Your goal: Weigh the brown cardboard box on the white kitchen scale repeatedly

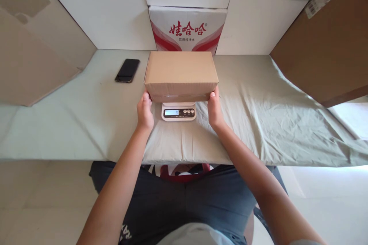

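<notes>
A closed brown cardboard box (pixel 181 68) is at the middle of the cloth-covered table, over a white digital scale (pixel 179 119). My left hand (pixel 145 111) grips its near left corner, thumb on the side and fingers hidden beneath. At the near right corner, my right hand (pixel 214 108) grips it the same way. The scale's lit display and its row of round buttons show in front of the box, while its platform is covered. Whether the box rests fully on the platform cannot be made out.
A black smartphone (pixel 127 70) lies left of the box. Behind stands a white and red carton (pixel 188 26) against white panels (pixel 117 19). Large cardboard sheets or boxes flank the table at left (pixel 43 46) and right (pixel 324 46). The greenish cloth (pixel 80 122) is wrinkled at right.
</notes>
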The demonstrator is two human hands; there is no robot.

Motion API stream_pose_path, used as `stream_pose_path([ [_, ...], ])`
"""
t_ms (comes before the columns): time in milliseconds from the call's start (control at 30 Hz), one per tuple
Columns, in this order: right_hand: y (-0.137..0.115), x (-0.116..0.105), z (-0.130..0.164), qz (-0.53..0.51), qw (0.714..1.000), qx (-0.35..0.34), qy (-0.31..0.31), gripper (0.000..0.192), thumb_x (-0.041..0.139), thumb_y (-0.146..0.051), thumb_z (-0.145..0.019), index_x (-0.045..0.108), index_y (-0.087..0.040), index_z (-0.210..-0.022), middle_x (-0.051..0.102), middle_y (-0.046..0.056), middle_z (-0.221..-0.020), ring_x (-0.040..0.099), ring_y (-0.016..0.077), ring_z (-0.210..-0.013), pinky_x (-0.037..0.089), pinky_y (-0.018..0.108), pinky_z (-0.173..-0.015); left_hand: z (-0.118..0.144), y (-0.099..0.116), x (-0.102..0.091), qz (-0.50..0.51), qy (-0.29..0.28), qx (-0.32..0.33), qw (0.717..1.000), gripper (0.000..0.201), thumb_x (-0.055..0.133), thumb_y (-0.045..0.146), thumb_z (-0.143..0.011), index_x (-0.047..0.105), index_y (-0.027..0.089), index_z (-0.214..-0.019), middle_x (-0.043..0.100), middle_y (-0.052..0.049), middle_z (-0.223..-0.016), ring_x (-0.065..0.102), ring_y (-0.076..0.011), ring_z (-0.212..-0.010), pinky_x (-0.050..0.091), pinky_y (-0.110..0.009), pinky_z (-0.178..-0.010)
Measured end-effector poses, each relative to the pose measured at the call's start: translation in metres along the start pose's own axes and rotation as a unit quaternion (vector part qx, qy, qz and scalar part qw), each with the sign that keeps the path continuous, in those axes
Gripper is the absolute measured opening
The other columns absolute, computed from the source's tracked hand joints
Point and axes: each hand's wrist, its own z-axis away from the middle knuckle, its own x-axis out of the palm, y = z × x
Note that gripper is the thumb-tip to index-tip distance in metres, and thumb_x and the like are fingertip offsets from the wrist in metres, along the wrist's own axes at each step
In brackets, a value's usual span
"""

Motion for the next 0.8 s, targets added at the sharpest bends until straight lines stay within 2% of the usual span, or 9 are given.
stream_pose_path([
  [233, 0.003, 0.0, 0.0, -0.013, 1.0, -0.003, 0.017, 0.061, 0.043, -0.067, -0.099, 0.046, -0.04, -0.154, 0.041, -0.005, -0.172, 0.03, 0.0266, -0.165, 0.022, 0.053, -0.14, 0.0, 0.001, 0.0, 0.003, -0.007, 0.013, 1.0, 0.077, 0.049, 0.08, -0.092, 0.068, 0.023, -0.142, 0.066, -0.014, -0.15, 0.054, -0.0332, -0.149, 0.039, -0.047, -0.127],
  [467, 0.007, -0.009, 0.001, -0.045, 0.995, 0.038, 0.083, 0.069, 0.046, -0.072, -0.095, 0.038, -0.044, -0.158, 0.033, -0.01, -0.176, 0.018, 0.0238, -0.169, 0.012, 0.057, -0.142, -0.002, 0.006, 0.0, 0.031, 0.004, 0.023, 0.999, 0.076, 0.051, 0.079, -0.091, 0.063, 0.029, -0.147, 0.052, -0.007, -0.165, 0.038, -0.0306, -0.16, 0.032, -0.044, -0.133],
  [600, 0.006, -0.011, -0.002, -0.059, 0.99, 0.051, 0.114, 0.071, 0.047, -0.072, -0.093, 0.04, -0.04, -0.156, 0.03, -0.008, -0.177, 0.019, 0.0218, -0.169, 0.011, 0.053, -0.142, -0.003, 0.009, 0.001, 0.038, 0.01, 0.017, 0.999, 0.076, 0.051, 0.08, -0.09, 0.063, 0.032, -0.147, 0.05, -0.005, -0.167, 0.036, -0.0296, -0.161, 0.029, -0.044, -0.134],
  [800, 0.003, -0.008, -0.006, -0.096, 0.981, 0.072, 0.15, 0.074, 0.048, -0.071, -0.088, 0.045, -0.032, -0.151, 0.037, -0.001, -0.174, 0.027, 0.0207, -0.167, 0.017, 0.049, -0.142, -0.007, 0.008, 0.002, 0.039, 0.027, 0.008, 0.999, 0.083, 0.051, 0.086, -0.085, 0.064, 0.03, -0.145, 0.049, -0.006, -0.167, 0.036, -0.0303, -0.161, 0.03, -0.045, -0.134],
])
